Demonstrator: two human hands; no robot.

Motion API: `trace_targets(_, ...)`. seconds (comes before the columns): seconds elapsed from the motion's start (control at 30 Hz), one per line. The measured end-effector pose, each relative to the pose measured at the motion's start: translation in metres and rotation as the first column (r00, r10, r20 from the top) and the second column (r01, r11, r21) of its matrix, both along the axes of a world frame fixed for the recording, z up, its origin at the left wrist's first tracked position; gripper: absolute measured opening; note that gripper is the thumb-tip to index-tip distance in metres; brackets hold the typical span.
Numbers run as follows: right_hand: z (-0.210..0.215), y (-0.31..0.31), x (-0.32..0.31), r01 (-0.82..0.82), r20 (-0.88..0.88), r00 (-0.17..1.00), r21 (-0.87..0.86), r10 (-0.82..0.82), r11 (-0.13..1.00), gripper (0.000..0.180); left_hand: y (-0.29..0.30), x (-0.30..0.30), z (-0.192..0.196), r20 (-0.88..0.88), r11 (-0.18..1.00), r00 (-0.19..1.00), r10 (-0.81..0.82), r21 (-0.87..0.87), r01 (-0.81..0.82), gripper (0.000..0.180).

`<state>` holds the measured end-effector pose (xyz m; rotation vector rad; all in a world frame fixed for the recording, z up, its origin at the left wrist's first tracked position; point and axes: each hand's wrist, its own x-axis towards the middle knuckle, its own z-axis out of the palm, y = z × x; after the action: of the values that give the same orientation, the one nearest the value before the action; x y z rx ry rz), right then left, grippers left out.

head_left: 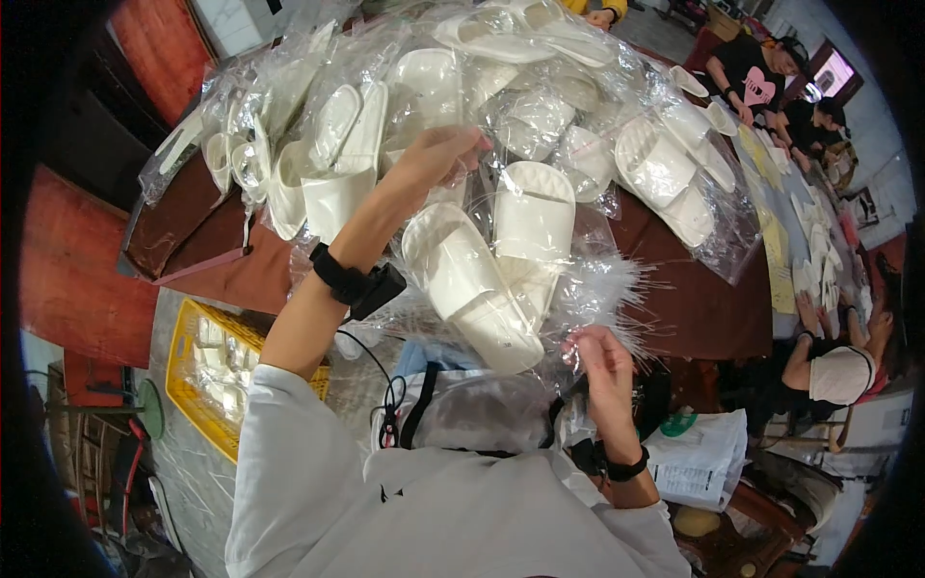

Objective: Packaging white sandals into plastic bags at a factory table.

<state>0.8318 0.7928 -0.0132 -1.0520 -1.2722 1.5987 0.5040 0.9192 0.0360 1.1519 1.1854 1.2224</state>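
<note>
Right in front of me lies a pair of white slippers (466, 272) in a clear plastic bag (590, 229), one slipper angled across the other. My left hand (445, 159) reaches over the far side of the pair, its fingers closed on clear film among the bagged slippers. Near the slippers' closest end, my right hand (602, 361) pinches the film with thumb and forefinger. A bunch of thin clear plastic fasteners (609, 294) fans out between that hand and the table. More bagged white slippers (424, 87) are heaped beyond both hands.
The brown table (679, 299) curves around me. Below left, a yellow crate (175, 361) holds bagged white items. A white printed bag (699, 458) stands at lower right. Several people work at a long table (771, 226) on the right; a yellow-sleeved hand (602, 16) shows at the far edge.
</note>
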Motion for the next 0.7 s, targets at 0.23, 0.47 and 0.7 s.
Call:
trace_targets(0.23, 0.010, 0.009, -0.004, -0.405, -0.363, 0.881, -0.245, 0.304, 0.881, 0.027, 0.001, 0.000, -0.012, 0.142, 0.992, 0.986, 0.088, -0.104, -0.073, 0.029)
trace_targets(0.47, -0.015, 0.036, -0.051, -0.189, 0.357, 0.933, 0.406, 0.035, 0.894, 0.043, -0.009, 0.013, -0.009, 0.128, 0.977, 0.991, 0.028, -0.212, 0.000, 0.031)
trace_targets(0.7, -0.024, 0.057, -0.085, -0.335, 0.541, 0.815, 0.733, -0.208, 0.592, 0.065, -0.021, 0.022, -0.008, 0.163, 0.973, 0.987, -0.012, -0.227, 0.049, 0.033)
